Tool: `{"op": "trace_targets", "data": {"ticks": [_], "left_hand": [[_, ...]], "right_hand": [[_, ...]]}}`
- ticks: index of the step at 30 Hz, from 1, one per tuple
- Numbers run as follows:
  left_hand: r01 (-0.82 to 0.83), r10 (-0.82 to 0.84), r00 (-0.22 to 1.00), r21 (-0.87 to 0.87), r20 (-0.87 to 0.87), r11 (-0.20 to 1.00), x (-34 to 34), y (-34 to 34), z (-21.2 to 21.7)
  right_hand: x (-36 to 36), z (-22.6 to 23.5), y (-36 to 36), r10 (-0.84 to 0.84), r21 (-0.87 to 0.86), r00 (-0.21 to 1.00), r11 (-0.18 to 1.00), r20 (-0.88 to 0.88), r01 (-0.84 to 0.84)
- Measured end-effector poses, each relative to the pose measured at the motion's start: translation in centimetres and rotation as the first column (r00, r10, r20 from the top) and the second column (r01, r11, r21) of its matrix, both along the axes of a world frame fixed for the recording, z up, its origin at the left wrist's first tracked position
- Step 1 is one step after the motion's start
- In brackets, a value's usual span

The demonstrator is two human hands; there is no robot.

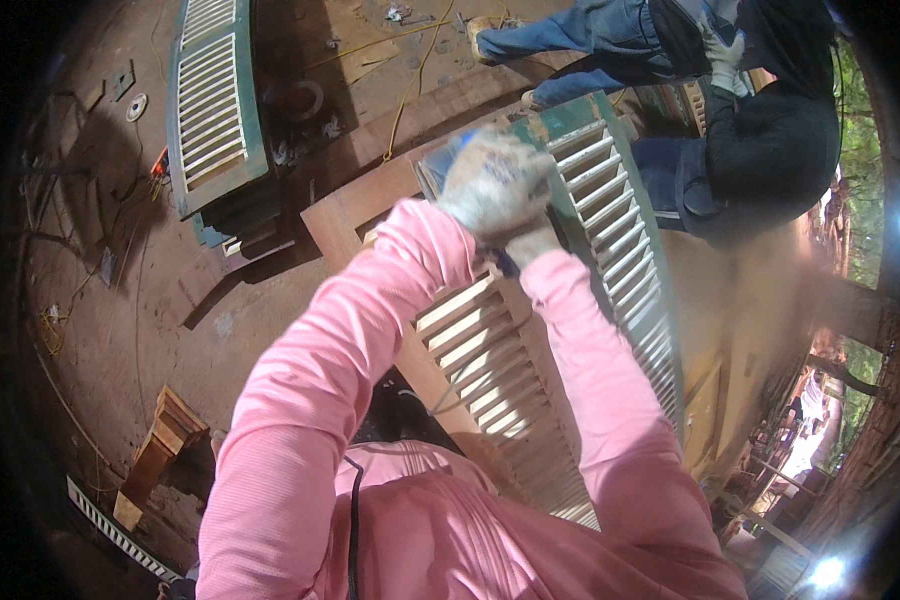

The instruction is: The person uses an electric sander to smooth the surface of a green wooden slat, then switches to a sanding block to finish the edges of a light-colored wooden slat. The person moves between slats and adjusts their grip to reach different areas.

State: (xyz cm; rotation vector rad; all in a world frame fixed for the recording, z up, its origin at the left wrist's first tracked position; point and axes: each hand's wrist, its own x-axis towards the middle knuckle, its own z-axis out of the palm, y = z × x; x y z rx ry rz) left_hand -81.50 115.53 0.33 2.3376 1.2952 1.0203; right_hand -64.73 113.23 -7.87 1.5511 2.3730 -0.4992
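Observation:
My left hand point(497, 182), in a dirty white work glove, is closed at the far end of a bare-wood louvered shutter point(485, 365). Just below it and partly covered by it, my right hand point(533, 246) is gloved too, with the fingers curled. Blue bits show past the left glove and a dark part under the right one, but the gloves hide most of the thing they grip. Along its right side lies a second louvered shutter point(620, 230) with a green frame and pale slats.
Another green shutter point(210, 100) lies on a stack at the far left. A co-worker point(770, 150) in dark clothes and gloves bends over at the far right. Yellow cord point(415, 90) runs across the dirt floor; wood pieces point(160, 450) lie at the lower left.

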Motion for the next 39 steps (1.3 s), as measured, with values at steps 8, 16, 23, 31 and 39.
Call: {"op": "trace_targets", "data": {"ticks": [8,16,23,31,39], "left_hand": [[-0.178,0.161,0.952,-0.042,-0.262,0.983,-4.7,9.7,1.6],[-0.067,0.065,0.985,-0.007,-0.158,0.998,2.5,2.7,0.3],[0.095,-0.094,0.994,-0.018,0.049,0.995,12.2,-10.6,0.0],[0.246,-0.238,0.964,-0.054,0.115,0.968,16.9,-17.3,-0.8],[0.113,-0.112,0.993,-0.005,0.039,0.994,8.3,-4.5,-0.1]], "right_hand": [[-7.4,5.5,10.5,-0.018,-0.074,0.997,0.997,0.075,0.024],[-1.9,5.8,4.8,-0.02,-0.097,0.998,0.995,0.055,0.025],[9.7,5.5,-11.4,-0.104,-0.068,0.995,0.992,-0.004,0.103],[15.1,5.8,-20.7,-0.185,-0.051,0.983,0.982,-0.002,0.184],[7.0,4.9,-6.2,-0.125,-0.023,0.992,0.992,0.026,0.126]]}}
